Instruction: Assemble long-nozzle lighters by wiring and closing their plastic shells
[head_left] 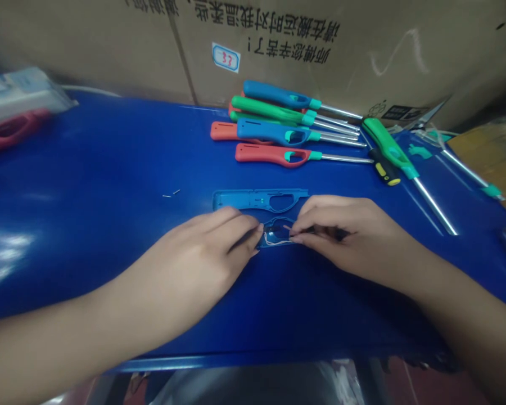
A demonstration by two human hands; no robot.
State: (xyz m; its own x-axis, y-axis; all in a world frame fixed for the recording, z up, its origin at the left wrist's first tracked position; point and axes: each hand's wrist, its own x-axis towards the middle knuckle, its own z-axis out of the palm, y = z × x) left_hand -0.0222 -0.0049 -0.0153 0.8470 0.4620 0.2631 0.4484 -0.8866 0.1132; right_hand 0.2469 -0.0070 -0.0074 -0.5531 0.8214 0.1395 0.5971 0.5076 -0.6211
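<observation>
Left hand (194, 264) and right hand (354, 236) both pinch a blue lighter shell piece (276, 232), fingers nearly closed on it, just below a second blue shell half (240, 200) on the worktop (88, 214).

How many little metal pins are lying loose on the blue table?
2. One pin and a second pin lie close together, not touching, on the blue tabletop, left of the blue lighter shell half. More could be hidden under the left hand or right hand.
</observation>
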